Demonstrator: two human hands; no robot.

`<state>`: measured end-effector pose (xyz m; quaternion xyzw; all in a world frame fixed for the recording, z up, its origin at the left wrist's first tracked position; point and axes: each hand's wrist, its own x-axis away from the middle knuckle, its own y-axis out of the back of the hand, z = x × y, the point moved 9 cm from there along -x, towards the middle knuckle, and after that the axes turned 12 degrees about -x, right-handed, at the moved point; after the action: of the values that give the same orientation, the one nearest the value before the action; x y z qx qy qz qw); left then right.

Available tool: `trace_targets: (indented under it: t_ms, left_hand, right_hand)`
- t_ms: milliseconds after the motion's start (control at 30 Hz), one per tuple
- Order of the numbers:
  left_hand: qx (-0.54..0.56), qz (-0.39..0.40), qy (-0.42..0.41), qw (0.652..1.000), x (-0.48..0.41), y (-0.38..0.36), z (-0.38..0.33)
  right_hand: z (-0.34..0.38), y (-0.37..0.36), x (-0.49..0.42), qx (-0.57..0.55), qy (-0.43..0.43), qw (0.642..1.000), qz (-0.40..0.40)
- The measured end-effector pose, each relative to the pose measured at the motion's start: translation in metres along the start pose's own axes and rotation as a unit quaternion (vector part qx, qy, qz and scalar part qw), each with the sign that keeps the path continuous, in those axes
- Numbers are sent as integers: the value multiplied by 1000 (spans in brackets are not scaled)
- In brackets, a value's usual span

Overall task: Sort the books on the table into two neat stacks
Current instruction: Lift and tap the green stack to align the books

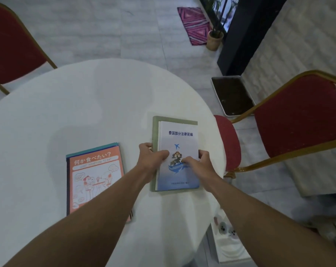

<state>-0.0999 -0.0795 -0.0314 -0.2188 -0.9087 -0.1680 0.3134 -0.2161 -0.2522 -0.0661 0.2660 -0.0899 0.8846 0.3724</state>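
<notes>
White round tabletop (76, 112): the left-hand grip (151, 158) and right-hand grip (199, 163) clasp a pale blue paperback (177, 135) atop a green hardback (154, 132), right of an orange picture book (96, 170); squaring edges likely comes next.

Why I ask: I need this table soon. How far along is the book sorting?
Nearly done. Done: two stacks lie on the table, and no loose books are visible. In hand: the left hand and right hand grip the right stack by its sides, apparently squaring it. Left: its blue-and-white book sits off-centre on the green book, and the orange-topped stack shows slightly staggered edges.
</notes>
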Motion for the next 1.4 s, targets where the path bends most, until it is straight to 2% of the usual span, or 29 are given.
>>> trace_targets:
  t_ms: [200,300,433,533,700,833,1100,1400]
  left_hand:
    - [-34,-28,-122,992,15,25,-30]
    - [-50,3,-165,985,24,27,-41]
    - [-75,23,-193,978,30,28,-36]
    - [-112,20,-211,971,31,32,-29]
    - [-215,22,-252,944,33,32,-21]
    - [-270,15,-254,929,31,39,-7]
    - [-309,46,-261,913,33,43,-10]
    - [-303,32,-257,917,35,39,-20]
  right_hand:
    - [43,-19,11,30,78,995,59]
    - [57,-26,19,48,130,989,55]
    - [53,-26,31,87,168,981,34]
    - [45,-27,40,108,201,972,55]
    - [37,-29,44,158,208,961,90]
    - [28,-25,46,183,199,957,108]
    - [24,-25,46,202,202,951,123]
    - [27,-30,38,189,214,951,119]
